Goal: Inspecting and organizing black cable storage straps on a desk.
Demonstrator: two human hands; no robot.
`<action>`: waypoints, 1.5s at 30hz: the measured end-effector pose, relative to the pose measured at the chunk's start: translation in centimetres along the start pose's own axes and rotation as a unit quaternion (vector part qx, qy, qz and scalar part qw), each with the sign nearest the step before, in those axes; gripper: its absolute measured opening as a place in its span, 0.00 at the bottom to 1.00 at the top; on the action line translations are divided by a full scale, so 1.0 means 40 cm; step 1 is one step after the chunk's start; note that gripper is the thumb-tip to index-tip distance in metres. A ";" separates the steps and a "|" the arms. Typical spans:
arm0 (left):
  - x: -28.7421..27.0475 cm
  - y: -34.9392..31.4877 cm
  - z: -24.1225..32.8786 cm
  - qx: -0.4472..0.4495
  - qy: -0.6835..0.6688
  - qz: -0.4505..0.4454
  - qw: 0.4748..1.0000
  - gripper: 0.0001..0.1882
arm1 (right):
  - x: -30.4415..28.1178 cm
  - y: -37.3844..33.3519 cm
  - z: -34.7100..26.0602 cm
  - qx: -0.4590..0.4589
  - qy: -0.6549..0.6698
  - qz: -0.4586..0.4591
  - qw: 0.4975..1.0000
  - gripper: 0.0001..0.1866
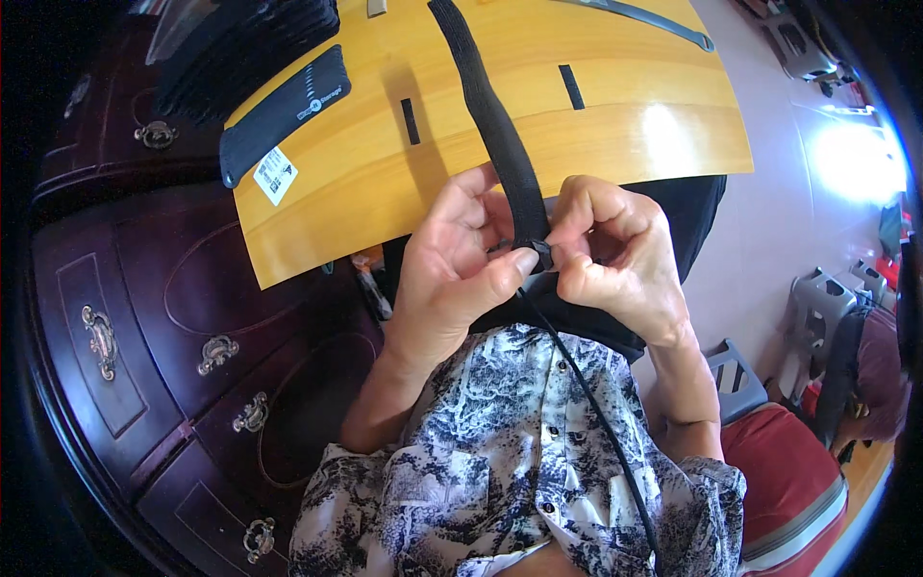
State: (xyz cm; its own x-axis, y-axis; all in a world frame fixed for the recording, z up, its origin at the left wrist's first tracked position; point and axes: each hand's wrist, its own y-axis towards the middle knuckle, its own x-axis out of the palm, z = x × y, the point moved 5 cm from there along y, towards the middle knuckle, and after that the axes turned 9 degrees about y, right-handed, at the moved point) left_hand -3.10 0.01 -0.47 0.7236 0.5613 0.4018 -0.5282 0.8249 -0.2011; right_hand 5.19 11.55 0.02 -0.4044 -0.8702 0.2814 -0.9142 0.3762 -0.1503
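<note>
A long black woven strap (502, 135) runs from the far edge of the table down to my hands. My left hand (457, 255) holds its near end, thumb pressed on top and fingers curled behind. At that same end my right hand (620, 250) pinches with thumb and forefinger, by a small dark folded piece (541, 252) that the fingers partly hide. Both hands are close together in front of my chest, just off the table's near edge. A thin black cord (596, 404) hangs from below the hands over my patterned shirt.
On the yellow wooden table (327, 226) lie a black pouch (288, 111), a white label (276, 176), two short black strips (411, 121) and a grey strap (654, 21). Black fabric (240, 48) is stacked at the far left. Dark drawers (192, 317) stand left; grey stools (738, 380) and a red bag (784, 471) right.
</note>
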 end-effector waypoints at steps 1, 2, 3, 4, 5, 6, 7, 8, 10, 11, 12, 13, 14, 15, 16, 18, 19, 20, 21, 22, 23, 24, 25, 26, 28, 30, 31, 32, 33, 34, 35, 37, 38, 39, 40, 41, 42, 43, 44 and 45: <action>-0.004 -0.002 -0.002 -0.013 -0.012 0.013 1.000 0.36 | 0.001 0.002 0.009 0.030 0.041 -0.010 0.999 0.07; -0.004 -0.002 -0.003 -0.012 -0.011 0.013 1.000 0.36 | 0.002 0.003 0.019 0.059 0.081 -0.020 0.995 0.07; -0.006 -0.002 -0.007 -0.009 -0.003 0.019 1.000 0.35 | 0.001 0.003 0.028 0.073 0.104 -0.027 0.992 0.07; -0.006 -0.001 -0.007 -0.006 0.005 0.023 1.000 0.35 | 0.001 0.003 0.024 0.072 0.103 -0.028 0.992 0.07; -0.002 -0.001 -0.002 -0.004 0.004 0.023 1.000 0.35 | 0.000 0.002 0.016 0.067 0.073 -0.021 0.995 0.09; -0.006 0.000 0.000 -0.008 0.012 0.041 0.999 0.33 | -0.001 0.004 0.015 0.061 0.045 -0.017 0.997 0.10; -0.010 0.001 0.001 -0.013 0.019 0.059 0.998 0.32 | 0.000 0.005 0.011 0.060 0.044 -0.020 0.997 0.10; -0.012 0.002 0.002 -0.010 0.019 0.060 0.998 0.32 | 0.002 0.008 -0.010 -0.009 -0.045 -0.022 0.999 0.12; -0.011 0.004 0.012 0.008 -0.001 0.064 0.998 0.33 | 0.008 0.009 -0.027 -0.080 -0.137 -0.019 0.987 0.14; -0.003 0.006 0.019 0.010 -0.001 0.065 0.998 0.33 | 0.009 0.008 -0.026 -0.127 -0.139 -0.007 0.982 0.15; -0.002 0.008 0.021 0.012 -0.002 0.062 0.998 0.33 | 0.010 0.005 -0.033 -0.174 -0.142 0.006 0.974 0.16; -0.004 0.011 0.025 0.028 0.012 0.065 0.997 0.32 | 0.012 0.000 -0.040 -0.166 -0.134 0.006 0.977 0.13; -0.007 0.013 0.028 0.043 0.024 0.068 0.996 0.32 | 0.016 -0.009 -0.039 -0.169 -0.138 0.007 0.976 0.13; -0.009 0.014 0.026 0.051 0.029 0.074 0.996 0.32 | 0.015 -0.009 -0.039 -0.195 -0.162 0.015 0.967 0.11; -0.010 0.009 0.024 0.058 0.034 0.079 0.995 0.32 | 0.017 -0.011 -0.046 -0.222 -0.187 0.024 0.957 0.09; -0.004 0.008 0.023 0.056 0.025 0.072 0.995 0.33 | 0.037 -0.027 -0.057 -0.246 -0.246 0.041 0.937 0.07; 0.001 0.006 0.021 0.065 0.015 0.069 0.995 0.33 | 0.039 -0.027 -0.058 -0.256 -0.233 0.053 0.937 0.07; 0.003 0.008 0.022 0.073 0.005 0.067 0.995 0.34 | 0.038 -0.026 -0.059 -0.265 -0.221 0.065 0.936 0.07; 0.004 0.011 0.026 0.072 0.009 0.056 0.996 0.34 | 0.042 -0.029 -0.060 -0.267 -0.224 0.065 0.935 0.07; 0.004 0.013 0.026 0.074 0.007 0.055 0.996 0.34 | 0.033 -0.026 -0.048 -0.212 -0.146 0.085 0.962 0.07; 0.005 0.014 0.024 0.079 0.014 0.052 0.995 0.34 | 0.023 -0.023 -0.035 -0.155 -0.067 0.105 0.980 0.06; 0.004 0.017 0.024 0.085 0.023 0.049 0.995 0.33 | 0.020 -0.021 -0.038 -0.157 -0.068 0.105 0.980 0.06; 0.006 0.018 0.027 0.086 0.023 0.048 0.995 0.33 | 0.017 -0.018 -0.034 -0.131 -0.046 0.093 0.986 0.06; 0.008 0.018 0.030 0.085 0.018 0.050 0.995 0.33 | 0.015 -0.016 -0.029 -0.105 -0.025 0.082 0.991 0.05; 0.016 0.016 0.043 0.085 0.015 0.051 0.995 0.32 | 0.009 -0.006 -0.044 -0.092 0.014 0.081 0.992 0.04; 0.024 0.016 0.051 0.054 0.007 0.053 0.997 0.31 | 0.002 -0.001 -0.053 -0.101 -0.004 0.073 0.992 0.04; 0.024 0.014 0.052 0.055 0.007 0.052 0.997 0.31 | 0.000 0.001 -0.056 -0.093 -0.005 0.060 0.994 0.04; 0.023 0.011 0.053 0.057 0.016 0.049 0.997 0.31 | 0.001 0.003 -0.060 -0.084 -0.006 0.047 0.995 0.05; 0.021 0.006 0.052 0.058 0.025 0.047 0.997 0.31 | 0.001 0.003 -0.064 -0.084 -0.006 0.047 0.995 0.05; 0.022 0.001 0.056 0.058 0.025 0.047 0.997 0.31 | 0.003 0.002 -0.070 -0.087 -0.012 0.042 0.995 0.05; 0.025 -0.002 0.064 0.053 0.023 0.046 0.997 0.31 | 0.004 0.002 -0.076 -0.089 -0.018 0.037 0.995 0.05; 0.032 -0.011 0.076 0.046 0.020 0.041 0.998 0.31 | 0.004 -0.002 -0.097 -0.117 -0.074 0.026 0.990 0.05; 0.036 -0.016 0.079 0.044 0.004 0.032 0.998 0.31 | 0.005 -0.006 -0.107 -0.143 -0.129 0.015 0.981 0.05; 0.035 -0.019 0.082 0.043 -0.010 0.026 0.999 0.31 | 0.006 -0.008 -0.104 -0.132 -0.138 0.003 0.982 0.06; 0.029 -0.019 0.080 0.044 -0.010 0.028 0.999 0.31 | 0.012 -0.012 -0.103 -0.132 -0.137 0.001 0.982 0.06; 0.019 -0.016 0.067 0.020 -0.029 0.033 0.999 0.30 | 0.026 -0.018 -0.111 -0.167 -0.178 -0.005 0.970 0.06; 0.014 -0.015 0.054 -0.005 -0.050 0.038 0.998 0.30 | 0.038 -0.024 -0.121 -0.202 -0.219 -0.011 0.955 0.07; 0.007 -0.009 0.043 -0.001 -0.003 0.072 0.997 0.28 | 0.052 -0.029 -0.123 -0.264 -0.277 -0.026 0.924 0.08; 0.011 -0.006 0.041 -0.002 -0.005 0.073 0.997 0.28 | 0.053 -0.030 -0.119 -0.293 -0.303 -0.025 0.906 0.11; 0.017 -0.003 0.045 -0.003 -0.020 0.064 0.998 0.28 | 0.049 -0.032 -0.108 -0.273 -0.288 -0.010 0.918 0.15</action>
State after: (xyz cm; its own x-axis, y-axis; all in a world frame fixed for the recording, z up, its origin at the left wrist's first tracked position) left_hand -3.33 0.18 1.42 0.6329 0.6584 0.4074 -0.6118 0.7478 -0.2580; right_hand 5.46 10.72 4.86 -0.4513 -0.8431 -0.2924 -0.8609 0.3251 0.3914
